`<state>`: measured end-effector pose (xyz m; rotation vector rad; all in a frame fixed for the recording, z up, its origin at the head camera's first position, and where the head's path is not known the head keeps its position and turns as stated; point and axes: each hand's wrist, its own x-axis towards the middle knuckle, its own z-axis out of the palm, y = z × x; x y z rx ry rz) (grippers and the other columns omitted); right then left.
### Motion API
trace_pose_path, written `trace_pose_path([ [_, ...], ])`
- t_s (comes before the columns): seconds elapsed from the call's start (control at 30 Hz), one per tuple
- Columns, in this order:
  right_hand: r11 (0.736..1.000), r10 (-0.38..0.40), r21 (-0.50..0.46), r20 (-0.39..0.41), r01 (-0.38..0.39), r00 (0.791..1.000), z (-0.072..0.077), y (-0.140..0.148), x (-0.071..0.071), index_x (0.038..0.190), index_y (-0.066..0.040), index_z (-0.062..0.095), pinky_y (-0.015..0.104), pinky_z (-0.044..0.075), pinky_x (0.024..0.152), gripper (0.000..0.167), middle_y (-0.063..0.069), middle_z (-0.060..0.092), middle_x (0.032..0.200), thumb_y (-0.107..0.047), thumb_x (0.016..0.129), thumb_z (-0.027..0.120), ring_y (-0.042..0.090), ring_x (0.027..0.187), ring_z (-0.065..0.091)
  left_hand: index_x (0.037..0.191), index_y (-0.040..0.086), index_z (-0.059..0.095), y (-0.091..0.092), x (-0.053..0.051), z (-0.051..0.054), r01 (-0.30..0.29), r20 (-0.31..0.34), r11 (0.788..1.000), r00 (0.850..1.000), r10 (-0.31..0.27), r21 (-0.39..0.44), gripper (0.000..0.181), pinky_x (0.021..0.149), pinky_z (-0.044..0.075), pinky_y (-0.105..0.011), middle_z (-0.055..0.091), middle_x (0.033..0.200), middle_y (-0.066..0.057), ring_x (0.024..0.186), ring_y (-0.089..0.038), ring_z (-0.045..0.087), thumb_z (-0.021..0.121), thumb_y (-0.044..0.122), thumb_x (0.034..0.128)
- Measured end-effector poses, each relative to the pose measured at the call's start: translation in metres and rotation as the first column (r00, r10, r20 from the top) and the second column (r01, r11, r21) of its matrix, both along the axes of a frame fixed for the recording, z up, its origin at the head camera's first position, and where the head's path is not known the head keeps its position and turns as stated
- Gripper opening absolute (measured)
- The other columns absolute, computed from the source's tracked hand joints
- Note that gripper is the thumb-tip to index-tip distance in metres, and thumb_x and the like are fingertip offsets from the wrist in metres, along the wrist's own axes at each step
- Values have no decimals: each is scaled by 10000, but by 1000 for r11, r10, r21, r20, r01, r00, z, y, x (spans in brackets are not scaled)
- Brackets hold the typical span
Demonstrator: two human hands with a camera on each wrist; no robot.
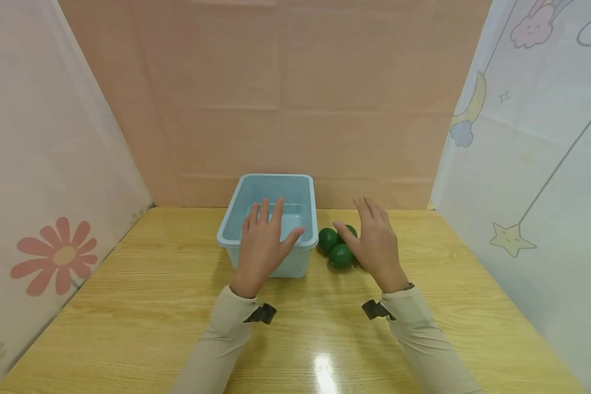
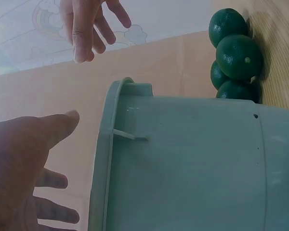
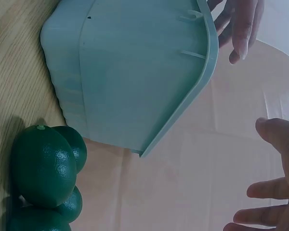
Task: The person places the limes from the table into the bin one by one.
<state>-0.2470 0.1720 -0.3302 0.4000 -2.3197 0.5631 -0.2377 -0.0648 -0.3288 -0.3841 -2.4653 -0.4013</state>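
Observation:
A light blue plastic bin [image 1: 267,241] stands on the table, its inside bare where it shows. Over its near rim hovers my left hand [image 1: 263,246], fingers spread and holding nothing. To the right of the bin, several dark green round fruits [image 1: 341,256], like limes or avocados, lie bunched together. My right hand [image 1: 376,246] is in the air just above and right of them, fingers extended, and it hides part of the group. In the right wrist view the fruits [image 3: 43,166] sit beside the bin's wall [image 3: 135,72], apart from the right hand [image 3: 284,178].
The wooden table [image 1: 143,306] runs up to a peach cloth backdrop [image 1: 285,109]. Patterned white cloth walls [image 1: 522,164] close off both sides. The bin's far end stands close to the backdrop. Dark straps [image 1: 262,313] circle both wrists.

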Motion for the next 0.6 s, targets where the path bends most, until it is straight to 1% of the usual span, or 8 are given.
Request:
trace_pose_path([
  [0.17, 1000, -6, -1, -10, 6, 1000, 0, 0, 0, 1437, 38, 483, 622, 498, 911, 732, 278, 486, 1438, -390, 905, 747, 462, 1299, 473, 1509, 48, 428, -1, 0, 0, -5, 18, 1000, 1000, 5, 6, 783, 1063, 387, -596, 442, 1469, -287, 1364, -483, 386, 615, 559, 946],
  [0.3, 1000, -9, -11, -12, 8, 1000, 0, 0, 0, 1436, 35, 490, 619, 509, 893, 731, 278, 495, 1430, -395, 903, 749, 457, 1298, 476, 1498, 43, 441, -2, 0, 0, -10, 7, 1000, 1000, 10, -2, 787, 1055, 396, -591, 458, 1452, -284, 1352, -479, 402, 630, 561, 936],
  [0.53, 1000, -15, -16, -18, 15, 1000, -1, 1, -1, 1421, 38, 507, 614, 516, 881, 712, 274, 509, 1417, -386, 904, 750, 450, 1298, 479, 1482, 43, 463, -4, -2, -1, -26, -33, 999, 999, 25, -28, 775, 1031, 423, -579, 490, 1418, -279, 1325, -473, 437, 636, 561, 932],
  [0.6, 1000, -16, -19, -21, 15, 1000, -2, 1, -2, 1409, 45, 517, 612, 517, 881, 703, 275, 516, 1409, -380, 902, 755, 450, 1293, 483, 1482, 44, 465, -4, -1, -1, -30, -33, 999, 999, 29, -29, 775, 1034, 422, -577, 491, 1419, -279, 1328, -472, 437, 634, 563, 932],
])
